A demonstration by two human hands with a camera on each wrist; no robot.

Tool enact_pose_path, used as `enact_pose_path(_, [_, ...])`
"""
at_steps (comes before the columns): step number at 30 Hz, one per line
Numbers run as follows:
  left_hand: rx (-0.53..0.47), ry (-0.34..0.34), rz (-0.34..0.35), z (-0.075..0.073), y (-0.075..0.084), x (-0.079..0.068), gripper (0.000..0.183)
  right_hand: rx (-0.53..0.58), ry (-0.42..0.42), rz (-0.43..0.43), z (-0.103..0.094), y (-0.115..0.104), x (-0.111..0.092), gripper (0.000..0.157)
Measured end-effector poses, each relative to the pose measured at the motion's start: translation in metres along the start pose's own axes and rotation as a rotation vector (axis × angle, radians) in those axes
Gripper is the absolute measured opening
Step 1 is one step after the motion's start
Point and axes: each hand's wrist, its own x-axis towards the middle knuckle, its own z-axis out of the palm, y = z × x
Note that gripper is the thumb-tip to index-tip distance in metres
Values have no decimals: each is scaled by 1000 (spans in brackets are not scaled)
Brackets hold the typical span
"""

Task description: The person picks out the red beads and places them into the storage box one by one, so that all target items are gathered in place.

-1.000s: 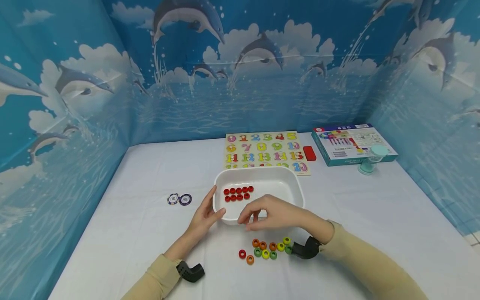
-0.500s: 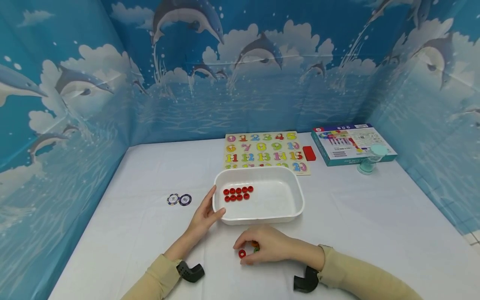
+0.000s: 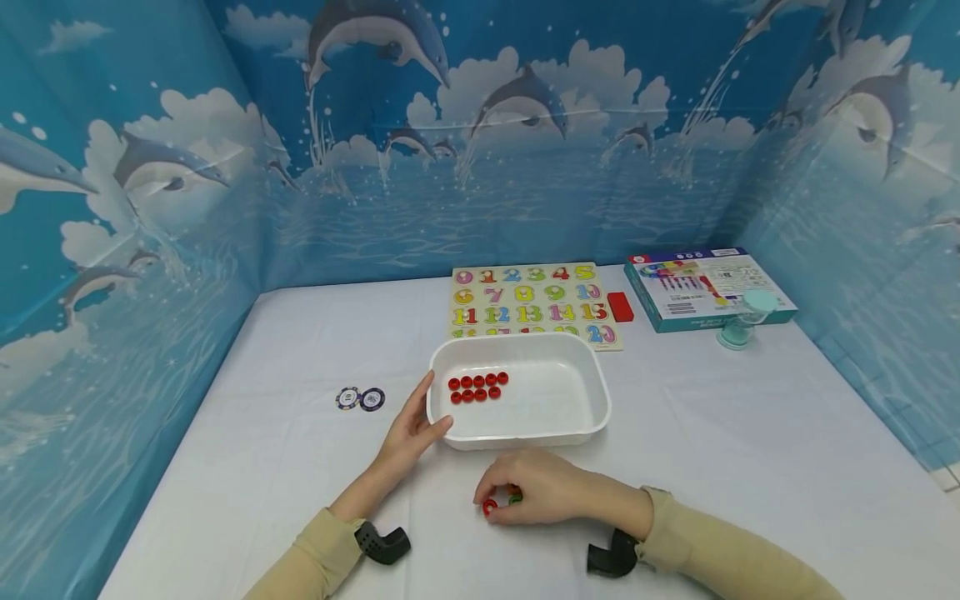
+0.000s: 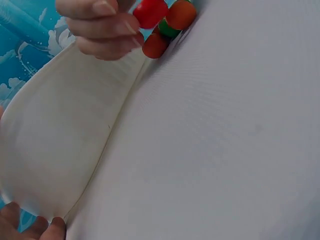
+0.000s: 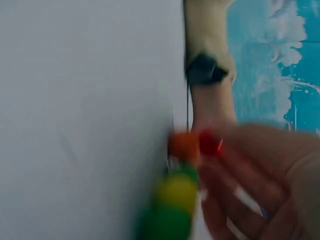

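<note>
My left hand (image 3: 405, 429) holds the left end of a white tray (image 3: 570, 437), thumb at the near corner and fingers along the side wall. Inside the tray, red beads (image 3: 478, 382) stand in two rows at the left. My right hand (image 3: 543, 487) is in front of the tray, pinching one red bead (image 3: 490, 507) between thumb and index finger. Orange beads (image 4: 181, 15) and a green bead (image 3: 515, 497) lie close by it, mostly hidden under the hand in the head view. The right wrist view is blurred; a yellow bead (image 5: 177, 192) shows there too.
Behind the tray lies a number board (image 3: 525, 296), with a red block (image 3: 619, 307) at its right. A boxed set (image 3: 705, 287) and a small sand timer (image 3: 742, 321) are at the back right. Two poker chips (image 3: 360, 399) lie left of the tray.
My right hand has come down from over the tray's near edge to the loose beads, and its fingertips have closed on the red bead. The left hand has stayed at the tray.
</note>
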Motion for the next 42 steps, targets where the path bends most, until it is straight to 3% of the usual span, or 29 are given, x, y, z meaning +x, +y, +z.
enact_pose_path(5, [-1, -5, 9, 0, -1, 0, 71, 89, -90, -72, -38, -10, 2, 18])
enact_pose_path(10, [-4, 0, 13, 0, -2, 0, 72, 89, -39, -54, -81, -12, 14, 16])
enact_pose_path(17, [-16, -10, 27, 0, -2, 0, 72, 317, 39, -29, -119, 19, 37, 20])
enact_pose_path(23, [-34, -27, 57, 0, -2, 1, 72, 384, 28, 85, -124, 61, 53, 24])
enact_pose_path(30, [-30, -3, 38, 1, -2, 0, 72, 337, -27, 246, -113, 97, 59, 24])
enact_pose_path(35, [-29, -10, 61, 0, -3, 1, 72, 243, -77, 280, -106, 110, 60, 20])
enact_pose_path(42, [-29, -9, 55, 0, -3, 1, 72, 163, -109, 289, -100, 111, 62, 21])
